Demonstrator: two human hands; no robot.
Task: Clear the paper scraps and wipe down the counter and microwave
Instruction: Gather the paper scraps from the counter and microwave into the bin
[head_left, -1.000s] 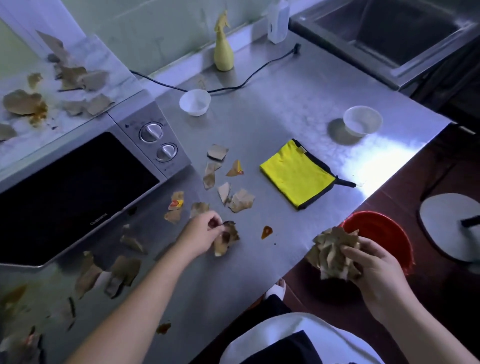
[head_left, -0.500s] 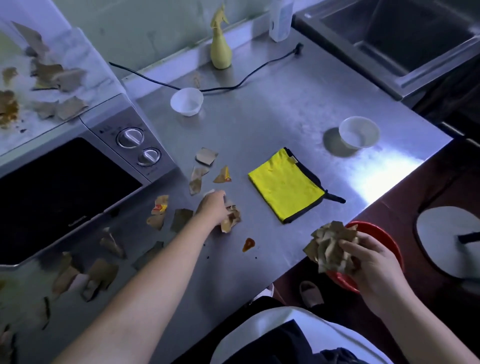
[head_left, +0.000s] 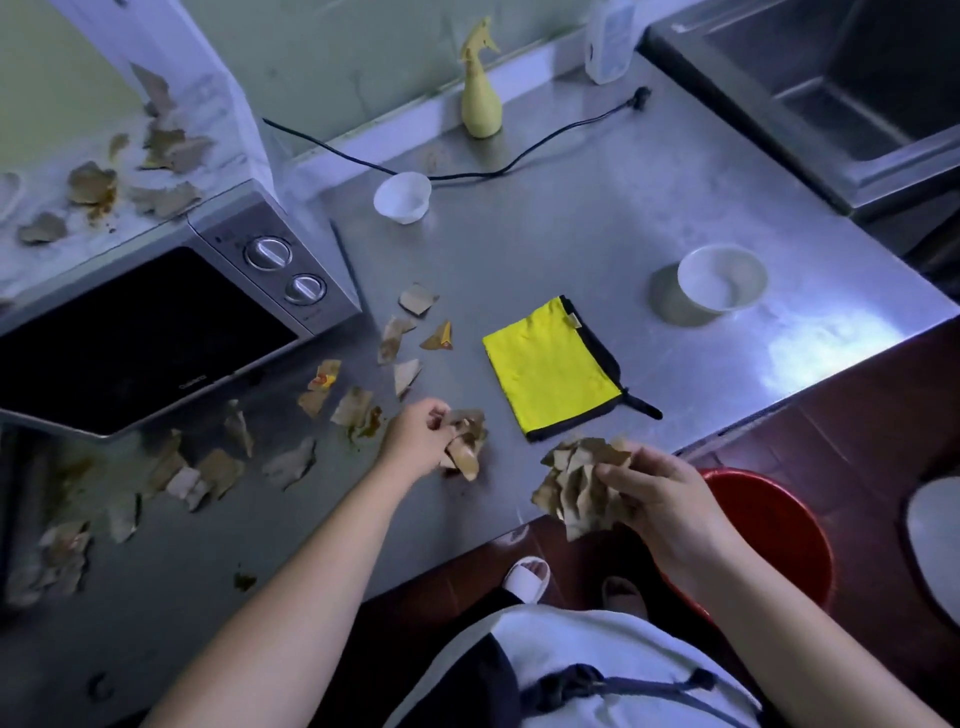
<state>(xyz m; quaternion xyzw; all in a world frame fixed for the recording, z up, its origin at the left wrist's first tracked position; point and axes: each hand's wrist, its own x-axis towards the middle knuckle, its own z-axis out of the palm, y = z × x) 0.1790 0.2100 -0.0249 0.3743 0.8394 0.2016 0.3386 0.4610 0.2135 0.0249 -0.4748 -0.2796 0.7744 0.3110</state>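
Note:
Brown paper scraps lie scattered over the steel counter in front of the microwave, and more scraps sit on the microwave's top. My left hand grips a small clump of scraps on the counter. My right hand holds a larger bundle of scraps over the counter's front edge. A folded yellow cloth lies flat just beyond both hands.
A red bucket stands on the floor below my right hand. Two white bowls, a yellow spray bottle, a white bottle and a black cord are on the counter. A sink is at the right.
My left hand gathered more scraps and pulled them back toward me. My right hand moved its bundle from above the bucket to the counter's edge, closer to my left hand.

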